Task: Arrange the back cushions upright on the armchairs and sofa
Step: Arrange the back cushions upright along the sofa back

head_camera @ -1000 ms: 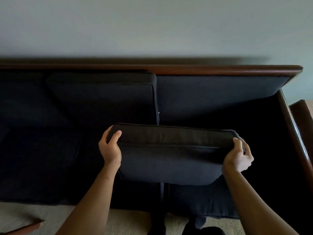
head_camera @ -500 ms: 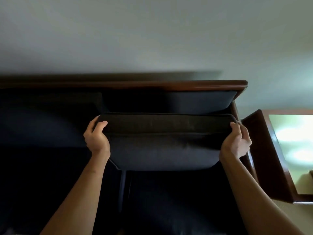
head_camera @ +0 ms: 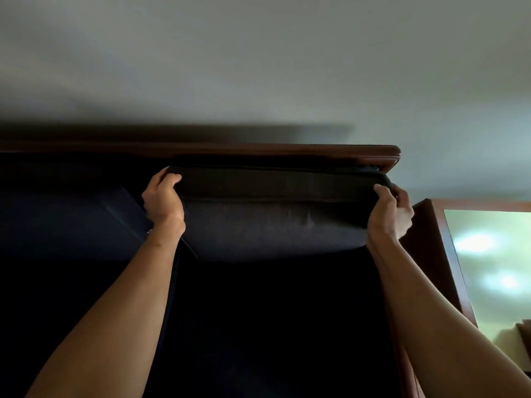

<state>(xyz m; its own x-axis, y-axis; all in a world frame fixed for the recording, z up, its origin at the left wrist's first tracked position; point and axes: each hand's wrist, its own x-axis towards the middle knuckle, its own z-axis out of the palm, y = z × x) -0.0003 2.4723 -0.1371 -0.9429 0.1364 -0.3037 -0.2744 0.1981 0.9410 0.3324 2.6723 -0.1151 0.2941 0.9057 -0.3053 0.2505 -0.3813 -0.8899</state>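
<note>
A dark back cushion (head_camera: 273,222) is held up against the right end of the sofa's backrest, its top edge just under the wooden top rail (head_camera: 330,152). My left hand (head_camera: 162,201) grips the cushion's upper left corner, fingers curled over the top. My right hand (head_camera: 390,212) grips the upper right corner the same way. The cushion stands nearly upright, and its lower edge hangs above the dark sofa seat (head_camera: 273,326). Another dark back cushion (head_camera: 71,219) leans against the backrest to the left.
A wooden side table (head_camera: 439,254) with a glossy, reflective top (head_camera: 494,268) stands right of the sofa's wooden arm. A plain pale wall (head_camera: 258,67) rises behind the sofa.
Both hands have carried the cushion up and back from above the seat to the backrest at the sofa's right end. My view has shifted right and closer.
</note>
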